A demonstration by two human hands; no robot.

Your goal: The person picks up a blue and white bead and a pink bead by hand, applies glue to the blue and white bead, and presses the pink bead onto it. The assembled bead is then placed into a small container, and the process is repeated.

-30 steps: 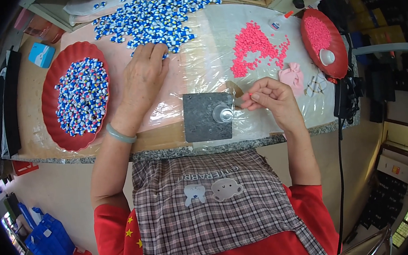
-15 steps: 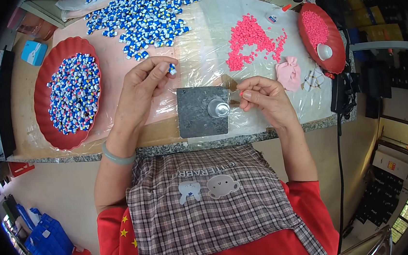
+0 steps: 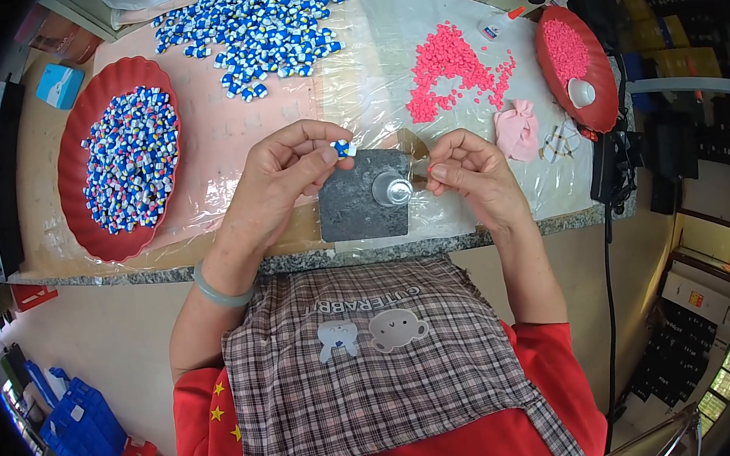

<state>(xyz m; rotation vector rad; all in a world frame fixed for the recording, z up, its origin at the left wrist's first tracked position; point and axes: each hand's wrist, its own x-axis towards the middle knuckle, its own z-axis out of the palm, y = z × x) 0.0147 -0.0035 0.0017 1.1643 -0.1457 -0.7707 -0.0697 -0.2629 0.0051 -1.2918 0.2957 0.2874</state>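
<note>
Between the thumb and fingertips of my left hand point(image 3: 290, 169) is a small blue-and-white piece point(image 3: 343, 148), held just over the top left of a dark grey square slab point(image 3: 349, 199). On the slab's right part stands a small clear cup point(image 3: 391, 190). My right hand point(image 3: 475, 175), just right of the cup, is closed in a pinch; a speck of red shows at its fingertips, too small to name. Many more blue-and-white pieces point(image 3: 274, 27) lie loose at the back. A heap of small pink pieces point(image 3: 446, 60) is spread beyond my right hand.
On the left, a red scalloped tray point(image 3: 76, 201) holds blue-and-white pieces with pink bits. Another red tray point(image 3: 602, 107) at right holds pink pieces and a white cup point(image 3: 581, 93). A pink cloth point(image 3: 517, 130) and a small glue bottle point(image 3: 499, 22) lie nearby. A granite edge point(image 3: 470, 240) runs in front.
My left hand has moved right and slightly toward me with the blue-and-white piece, from left of the slab to its top left corner. My right hand stays pinched in nearly the same place.
</note>
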